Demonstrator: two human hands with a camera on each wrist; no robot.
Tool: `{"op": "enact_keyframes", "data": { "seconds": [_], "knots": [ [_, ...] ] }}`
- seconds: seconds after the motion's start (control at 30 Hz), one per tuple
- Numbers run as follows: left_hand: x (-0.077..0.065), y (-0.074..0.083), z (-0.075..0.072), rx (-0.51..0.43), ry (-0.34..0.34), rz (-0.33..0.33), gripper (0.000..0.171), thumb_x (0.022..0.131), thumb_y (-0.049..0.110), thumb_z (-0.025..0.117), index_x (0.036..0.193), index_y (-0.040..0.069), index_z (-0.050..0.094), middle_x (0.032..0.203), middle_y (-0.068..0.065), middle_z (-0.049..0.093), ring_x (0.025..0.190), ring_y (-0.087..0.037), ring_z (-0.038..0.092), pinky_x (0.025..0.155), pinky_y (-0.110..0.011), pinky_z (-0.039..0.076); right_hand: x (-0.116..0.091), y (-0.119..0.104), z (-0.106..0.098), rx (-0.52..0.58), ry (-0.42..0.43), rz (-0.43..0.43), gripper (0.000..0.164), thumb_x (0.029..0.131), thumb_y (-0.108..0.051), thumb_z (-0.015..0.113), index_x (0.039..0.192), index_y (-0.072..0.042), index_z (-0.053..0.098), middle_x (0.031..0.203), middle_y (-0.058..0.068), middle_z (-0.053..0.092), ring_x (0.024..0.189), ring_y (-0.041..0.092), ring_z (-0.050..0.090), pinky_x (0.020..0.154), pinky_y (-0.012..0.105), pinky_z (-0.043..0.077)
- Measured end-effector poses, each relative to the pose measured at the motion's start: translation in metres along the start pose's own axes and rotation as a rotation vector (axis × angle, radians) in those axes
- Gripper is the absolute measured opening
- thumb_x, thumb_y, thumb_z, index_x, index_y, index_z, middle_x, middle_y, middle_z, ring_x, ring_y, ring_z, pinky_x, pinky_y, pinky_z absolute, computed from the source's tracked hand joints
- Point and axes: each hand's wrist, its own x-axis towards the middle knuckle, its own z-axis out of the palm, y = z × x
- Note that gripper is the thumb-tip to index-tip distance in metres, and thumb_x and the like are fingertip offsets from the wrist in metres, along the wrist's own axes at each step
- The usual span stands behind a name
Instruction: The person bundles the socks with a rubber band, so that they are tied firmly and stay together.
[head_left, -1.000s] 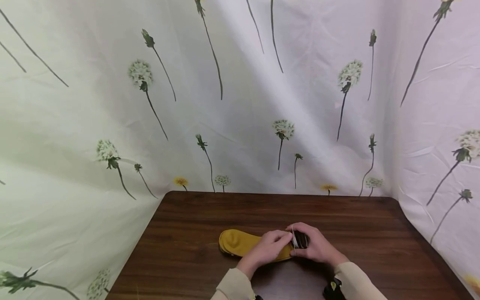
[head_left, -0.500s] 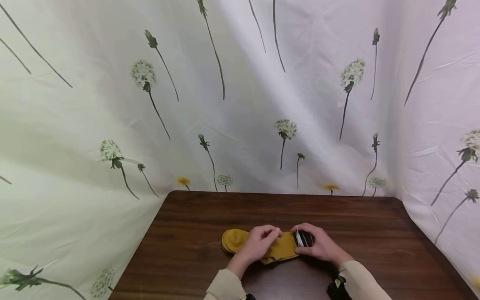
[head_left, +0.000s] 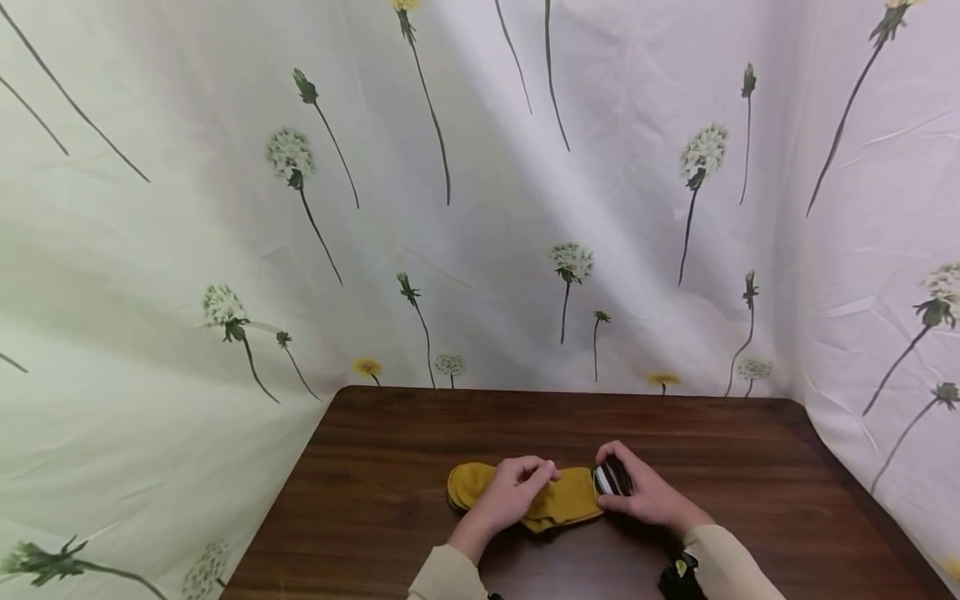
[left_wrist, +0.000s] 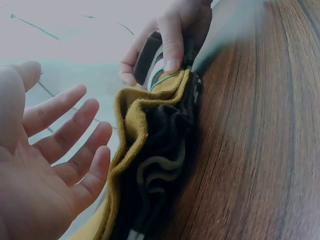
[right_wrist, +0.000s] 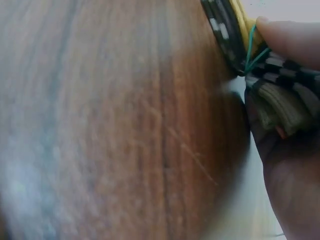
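A stack of socks lies lengthwise on the table, a mustard-yellow sock (head_left: pixel 566 497) on top and dark patterned socks (left_wrist: pixel 160 165) beneath. A thin green elastic band (right_wrist: pixel 251 50) circles the stack near its right end, beside a rolled, striped dark part (head_left: pixel 613 477). My right hand (head_left: pixel 648 493) grips that rolled end, thumb on the near side and fingers on the far side. Over the middle of the yellow sock is my left hand (head_left: pixel 512 490), its fingers loosely bent and holding nothing. In the left wrist view its palm (left_wrist: pixel 45 185) faces the stack.
The dark wood-grain table (head_left: pixel 390 442) extends around the socks on all sides. White cloth (head_left: pixel 480 250) printed with dandelions hangs behind the table and along both sides. A dark wrist strap (head_left: pixel 681 575) sits at the right sleeve.
My left hand has moved left, away from the rolled end. The thin band, stretched across the right hand's fingers earlier, now lies around the socks. The right hand keeps its grip, shifted slightly right.
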Motion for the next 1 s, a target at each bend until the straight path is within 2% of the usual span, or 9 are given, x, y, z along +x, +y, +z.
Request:
{"op": "enact_keyframes", "data": {
  "seconds": [0.17, 0.3, 0.47, 0.53, 0.63, 0.73, 0.83, 0.93, 1.0],
  "knots": [
    [-0.005, -0.003, -0.013, 0.098, 0.023, 0.032, 0.026, 0.106, 0.031, 0.065, 0.107, 0.009, 0.079, 0.105, 0.000, 0.075, 0.093, -0.011, 0.066, 0.081, -0.028, 0.054, -0.001, -0.002, -0.005, -0.124, 0.067, -0.064, 0.038, 0.092, -0.026, 0.084, 0.123, -0.022, 0.061, 0.122, -0.001, 0.060, 0.104, 0.015, 0.059, 0.085, 0.031, 0.052],
    [-0.012, -0.005, -0.027, 0.247, 0.032, 0.087, 0.015, 0.103, 0.028, 0.070, 0.103, 0.016, 0.079, 0.104, 0.004, 0.072, 0.095, -0.016, 0.067, 0.084, -0.034, 0.058, -0.004, -0.007, -0.011, -0.177, 0.121, -0.073, 0.029, 0.091, -0.022, 0.084, 0.115, -0.024, 0.067, 0.129, 0.007, 0.063, 0.112, 0.017, 0.060, 0.091, 0.032, 0.052],
    [-0.021, -0.013, -0.043, 0.514, 0.027, 0.175, 0.007, 0.096, 0.021, 0.078, 0.099, 0.015, 0.078, 0.103, 0.001, 0.072, 0.097, -0.020, 0.068, 0.088, -0.038, 0.057, -0.009, -0.011, -0.019, -0.239, 0.100, -0.032, 0.017, 0.094, -0.024, 0.081, 0.106, -0.027, 0.069, 0.131, 0.008, 0.062, 0.111, 0.017, 0.061, 0.091, 0.033, 0.053],
    [-0.025, -0.017, -0.048, 0.611, 0.015, 0.181, 0.009, 0.092, 0.020, 0.082, 0.098, 0.014, 0.078, 0.103, 0.001, 0.071, 0.097, -0.018, 0.067, 0.089, -0.037, 0.056, -0.012, -0.010, -0.022, -0.270, 0.086, -0.032, 0.014, 0.095, -0.024, 0.080, 0.105, -0.028, 0.070, 0.130, 0.005, 0.062, 0.110, 0.018, 0.061, 0.090, 0.034, 0.053],
    [-0.030, -0.023, -0.053, 0.699, -0.014, 0.164, 0.011, 0.088, 0.018, 0.085, 0.097, 0.012, 0.080, 0.103, 0.002, 0.069, 0.098, -0.017, 0.066, 0.090, -0.038, 0.056, -0.018, -0.009, -0.025, -0.309, 0.068, -0.027, 0.015, 0.096, -0.025, 0.078, 0.108, -0.029, 0.071, 0.127, 0.001, 0.063, 0.110, 0.019, 0.062, 0.091, 0.036, 0.054],
    [-0.036, -0.029, -0.055, 0.729, -0.036, 0.161, 0.010, 0.088, 0.014, 0.085, 0.096, 0.010, 0.080, 0.105, 0.000, 0.069, 0.101, -0.019, 0.065, 0.093, -0.039, 0.055, -0.025, -0.008, -0.028, -0.325, 0.047, -0.013, 0.017, 0.097, -0.027, 0.077, 0.113, -0.027, 0.070, 0.122, -0.001, 0.063, 0.108, 0.021, 0.064, 0.091, 0.038, 0.055],
    [-0.040, -0.034, -0.055, 0.728, -0.036, 0.187, 0.009, 0.088, 0.010, 0.085, 0.096, 0.007, 0.081, 0.107, -0.003, 0.069, 0.103, -0.021, 0.065, 0.096, -0.040, 0.054, -0.030, -0.010, -0.030, -0.315, 0.026, 0.014, 0.019, 0.099, -0.029, 0.076, 0.116, -0.025, 0.069, 0.118, -0.003, 0.063, 0.104, 0.021, 0.065, 0.089, 0.039, 0.055],
    [-0.042, -0.035, -0.056, 0.712, -0.029, 0.222, 0.011, 0.086, 0.004, 0.085, 0.096, 0.005, 0.081, 0.108, -0.006, 0.069, 0.105, -0.023, 0.066, 0.096, -0.041, 0.055, -0.033, -0.011, -0.031, -0.314, 0.017, 0.021, 0.020, 0.100, -0.029, 0.075, 0.118, -0.023, 0.069, 0.116, -0.003, 0.064, 0.100, 0.019, 0.065, 0.086, 0.038, 0.056],
    [-0.043, -0.034, -0.058, 0.710, -0.014, 0.218, 0.012, 0.085, 0.001, 0.084, 0.096, 0.004, 0.081, 0.109, -0.005, 0.069, 0.104, -0.023, 0.065, 0.095, -0.041, 0.055, -0.034, -0.012, -0.031, -0.323, 0.015, 0.027, 0.020, 0.100, -0.028, 0.075, 0.119, -0.024, 0.069, 0.114, -0.004, 0.064, 0.098, 0.014, 0.064, 0.084, 0.036, 0.056]
  ]
}}
